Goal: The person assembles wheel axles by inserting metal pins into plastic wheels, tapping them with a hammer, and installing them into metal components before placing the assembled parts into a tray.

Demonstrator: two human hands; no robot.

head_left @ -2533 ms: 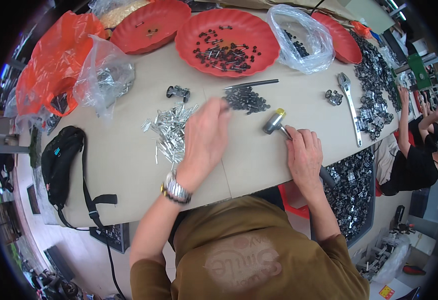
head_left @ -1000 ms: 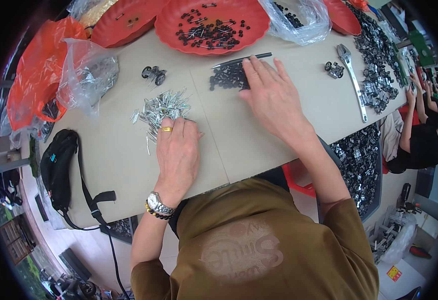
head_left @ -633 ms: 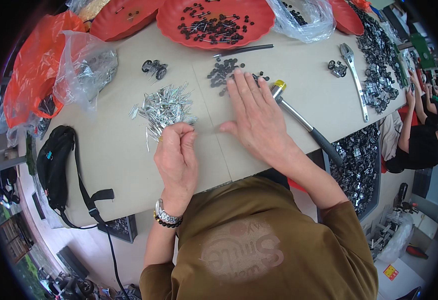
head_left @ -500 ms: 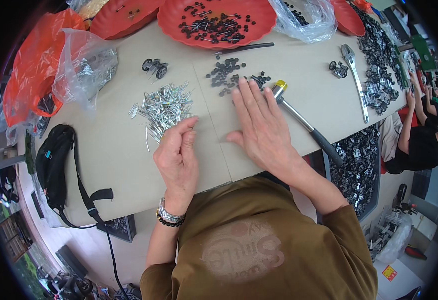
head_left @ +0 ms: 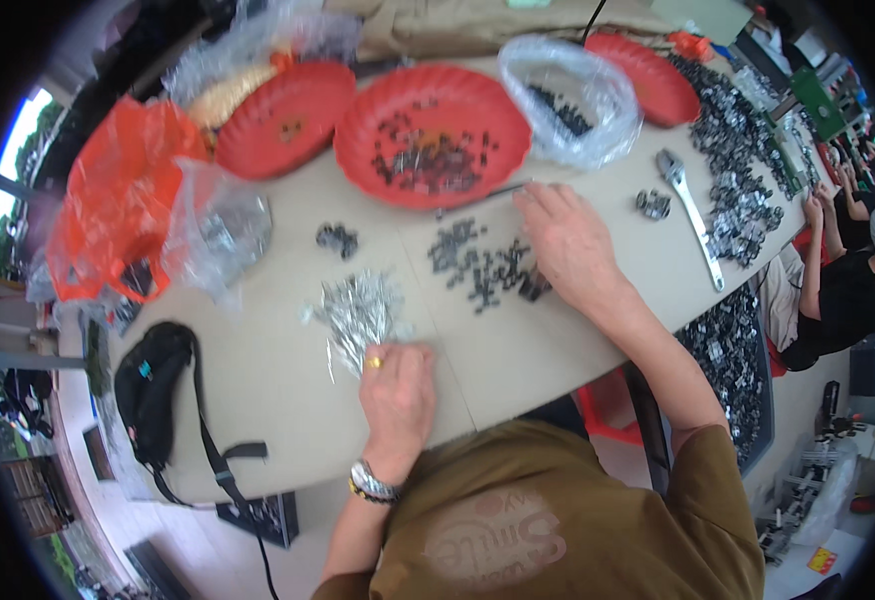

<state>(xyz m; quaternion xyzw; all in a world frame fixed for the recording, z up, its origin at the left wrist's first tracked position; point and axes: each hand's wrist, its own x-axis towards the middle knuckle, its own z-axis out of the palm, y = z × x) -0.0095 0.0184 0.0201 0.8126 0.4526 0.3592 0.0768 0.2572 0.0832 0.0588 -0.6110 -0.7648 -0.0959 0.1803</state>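
Note:
My left hand (head_left: 398,395) is closed, knuckles up, at the near edge of a pile of thin silvery metal pins (head_left: 358,305). Its fingertips are hidden, so whatever they hold cannot be made out. Farther right, my right hand (head_left: 566,245) reaches over the table with bent fingers. Its blurred fingertips are at the right end of a thin black rod (head_left: 488,199); whether they grip it is unclear. Small black round pieces (head_left: 478,265) lie spread between the hands. The hammer is mostly or wholly hidden beneath my right hand and forearm.
Red plates, one holding small black parts (head_left: 433,165), and a clear bag (head_left: 583,130) stand at the back. A small wheeled piece (head_left: 338,240) sits beyond the pins. An adjustable wrench (head_left: 693,220) and heaped dark parts (head_left: 748,225) lie right; a black pouch (head_left: 153,400) lies left.
My right hand has moved from the black pieces and hammer to the thin rod, its fingers now bent. My left hand has turned knuckles up beside the pins. The view has shifted and shows more at the back.

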